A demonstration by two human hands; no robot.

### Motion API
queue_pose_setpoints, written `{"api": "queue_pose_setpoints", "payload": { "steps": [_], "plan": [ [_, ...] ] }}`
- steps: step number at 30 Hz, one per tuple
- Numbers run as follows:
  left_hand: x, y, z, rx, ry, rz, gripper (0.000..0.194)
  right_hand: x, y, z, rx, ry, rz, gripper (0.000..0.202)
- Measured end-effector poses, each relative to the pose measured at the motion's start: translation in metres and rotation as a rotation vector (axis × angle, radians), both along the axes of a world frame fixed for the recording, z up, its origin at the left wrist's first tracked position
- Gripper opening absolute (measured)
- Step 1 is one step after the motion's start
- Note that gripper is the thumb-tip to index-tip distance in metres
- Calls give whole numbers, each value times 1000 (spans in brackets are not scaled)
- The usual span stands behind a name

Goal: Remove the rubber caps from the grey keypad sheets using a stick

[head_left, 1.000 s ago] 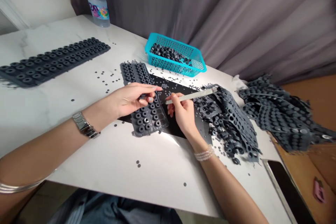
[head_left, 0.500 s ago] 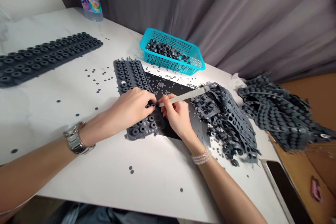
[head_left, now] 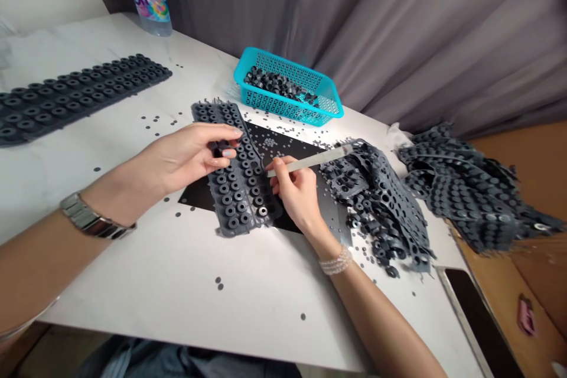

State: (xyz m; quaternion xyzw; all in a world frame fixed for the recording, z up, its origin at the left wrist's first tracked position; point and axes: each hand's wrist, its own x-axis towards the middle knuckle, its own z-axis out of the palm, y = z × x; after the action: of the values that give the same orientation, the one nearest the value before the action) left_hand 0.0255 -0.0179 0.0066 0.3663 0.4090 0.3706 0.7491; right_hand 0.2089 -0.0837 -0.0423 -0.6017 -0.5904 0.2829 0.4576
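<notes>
A dark grey rubber sheet (head_left: 230,189) studded with rows of ring-shaped nubs lies in front of me, partly over a flat black board (head_left: 292,218). My left hand (head_left: 190,153) hovers over the sheet's left side, fingers curled around small dark rubber rings (head_left: 220,146); how many I cannot tell. Pinched in my right hand (head_left: 296,189) is a slim white pen-shaped tool (head_left: 316,159), its front end at the sheet's right edge. Its kind is unclear.
Behind stands a turquoise basket (head_left: 290,109) holding loose dark rings. Perforated rubber scraps (head_left: 394,195) and loose rings lie right, near a rubber sheet pile (head_left: 465,189). Another nubbed sheet (head_left: 80,94), a water bottle (head_left: 148,0) and a phone-like device (head_left: 482,319) also lie around; small discs are scattered.
My left hand has moved up and left, away from the tool's tip, with dark rings in its fingers. My right hand keeps the tool almost in place.
</notes>
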Motion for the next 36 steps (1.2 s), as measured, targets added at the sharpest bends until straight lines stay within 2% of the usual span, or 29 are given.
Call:
{"api": "queue_pose_setpoints", "payload": {
  "steps": [3,5,8,10,12,17,18,20,23,30,33,36],
  "plan": [
    [4,2,-1,-176,-109,4,6,5,4,-2,1,154,-52,36],
    [9,0,-3,-240,-173,-21,2,7,7,-3,2,176,-71,36],
    [17,-4,-7,-171,-140,-41,13,8,9,-4,-7,131,-33,36],
    [21,-7,-11,-27,-18,-60,9,8,9,-4,-8,77,2,37],
    [23,-10,-14,160,188,-108,16,7,9,-4,-3,20,22,37],
    [27,-15,-20,847,895,-194,23,7,9,-4,19,-60,40,38],
    [27,-15,-21,948,992,-213,24,7,9,-4,26,-66,44,37],
    [28,-16,-22,1038,1114,-269,27,6,9,-3,39,-67,52,37],
    [28,-15,-25,1051,1177,-335,29,6,9,-2,41,-67,57,37],
    [29,-13,-30,1060,1180,-335,30,2,9,-1,60,-158,47,33],
    [30,-17,-25,1018,1110,-319,23,0,8,2,88,-230,34,32],
    [24,-18,-14,830,905,-212,15,-2,8,3,85,-243,5,32]
  ]
}}
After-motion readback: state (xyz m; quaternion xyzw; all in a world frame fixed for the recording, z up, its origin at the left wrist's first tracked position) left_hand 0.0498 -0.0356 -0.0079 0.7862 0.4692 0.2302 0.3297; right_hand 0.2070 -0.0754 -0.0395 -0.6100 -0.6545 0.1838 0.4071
